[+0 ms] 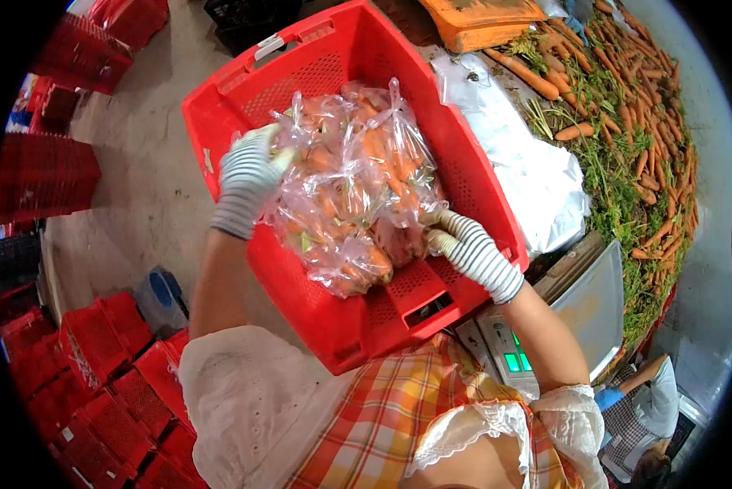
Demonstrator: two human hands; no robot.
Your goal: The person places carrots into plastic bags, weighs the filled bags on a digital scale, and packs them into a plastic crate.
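Observation:
Several clear plastic bags of carrots [354, 187] are heaped in a red perforated crate [480, 179]. My left hand [256, 167], in a striped glove with pale fingertips, lies against the bags at the crate's left side. Its thumb and fingers are apart. Near the right end of the heap, my right hand [472, 248] wears a matching glove. Its fingers curl against a carrot bag [403, 236], with the tips partly hidden.
Loose carrots [643, 122] with leafy tops cover the table at right, beside white plastic bags [521, 155] and an orange crate [472, 24]. A scale [513, 350] with a lit green display stands near my right forearm. Red crates [105, 334] fill the left. Another person [639, 416] is at lower right.

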